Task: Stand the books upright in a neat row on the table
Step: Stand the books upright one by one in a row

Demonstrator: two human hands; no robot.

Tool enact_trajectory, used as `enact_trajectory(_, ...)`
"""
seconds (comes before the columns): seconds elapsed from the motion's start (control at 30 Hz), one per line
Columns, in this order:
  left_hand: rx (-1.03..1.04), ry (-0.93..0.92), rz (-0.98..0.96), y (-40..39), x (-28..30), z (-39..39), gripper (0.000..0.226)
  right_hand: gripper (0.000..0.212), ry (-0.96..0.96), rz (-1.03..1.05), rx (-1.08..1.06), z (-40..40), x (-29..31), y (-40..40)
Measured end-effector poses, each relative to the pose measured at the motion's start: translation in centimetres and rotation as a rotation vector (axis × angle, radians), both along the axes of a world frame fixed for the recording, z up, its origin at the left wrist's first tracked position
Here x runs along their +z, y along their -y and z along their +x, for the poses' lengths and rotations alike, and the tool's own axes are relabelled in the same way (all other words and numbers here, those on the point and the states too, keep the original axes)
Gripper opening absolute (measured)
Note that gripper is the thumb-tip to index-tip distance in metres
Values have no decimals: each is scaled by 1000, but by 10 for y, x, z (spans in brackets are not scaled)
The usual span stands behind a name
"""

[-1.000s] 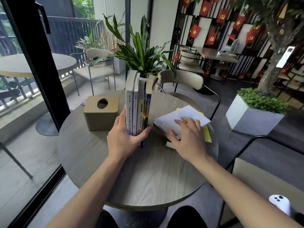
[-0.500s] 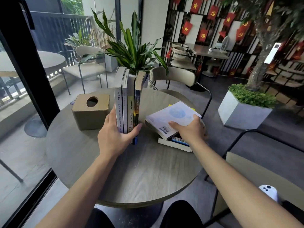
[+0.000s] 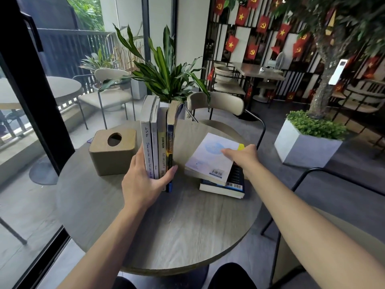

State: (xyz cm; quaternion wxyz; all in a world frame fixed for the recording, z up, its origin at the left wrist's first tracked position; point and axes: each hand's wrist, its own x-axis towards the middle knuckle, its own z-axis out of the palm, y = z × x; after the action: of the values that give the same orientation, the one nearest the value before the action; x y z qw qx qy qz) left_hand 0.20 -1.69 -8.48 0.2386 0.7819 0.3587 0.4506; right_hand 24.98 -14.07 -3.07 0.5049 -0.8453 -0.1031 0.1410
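Head view: left hand [image 3: 143,182] clamps the row [image 3: 158,140] of four upright books, thumb on the near/right side, fingers [image 3: 139,152] wrapped round the far/left cover. Prob. a bookend grip, since nothing else props them; the rightmost book's top splays out a bit.

Right hand [image 3: 243,156] is closed on the far edge of the white book [image 3: 210,157], fingers on top, thumb hidden under. The book is tilted, near edge resting on the stack [image 3: 226,185] of flat books just below the fingers. Looks like a lift to bring it to the row's right end.

Tabletop [image 3: 177,226]: round, grey wood grain, w/ a tissue box [image 3: 112,151] just left of the left fingers. Room: café-like, chair [image 3: 216,103] and plant [image 3: 164,71] beyond the tabletop, glass door at left, red flags on the far wall.
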Motion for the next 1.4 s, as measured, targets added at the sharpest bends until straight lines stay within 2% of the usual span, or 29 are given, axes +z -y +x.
enact_trajectory(0.1,-4,-7,2,-1,0,0,101,64,-76,71,41,16,9,-6)
enact_trajectory(0.2,0,-6,0,-1,-1,0,101,69,-165,44,73,33,18,-11)
enact_trajectory(0.37,-2,-15,-3,-3,-3,2,104,58,-271,-30,104,46,23,-15)
enact_trajectory(0.5,3,-18,-14,-4,-4,1,105,55,-284,63,77,49,24,-20)
enact_trajectory(0.67,10,-16,-5,-3,-3,0,103,48,-51,188,19,39,29,-26)
enact_trajectory(0.77,3,-20,-2,-3,-2,1,104,26,48,278,22,25,40,-25)
enact_trajectory(0.83,4,-22,-5,-3,-2,1,105,18,141,319,57,11,49,-24)
enact_trajectory(0.97,9,-14,-1,-2,-1,0,102,29,384,381,61,-33,68,-26)
enact_trajectory(1.1,19,-13,-7,-1,-1,0,103,29,615,414,133,-79,68,-30)
enact_trajectory(1.23,16,-15,-9,0,0,-1,105,28,672,450,211,-108,57,-32)
enact_trajectory(1.4,1,-5,-10,0,1,-1,105,39,670,362,480,-116,55,-27)
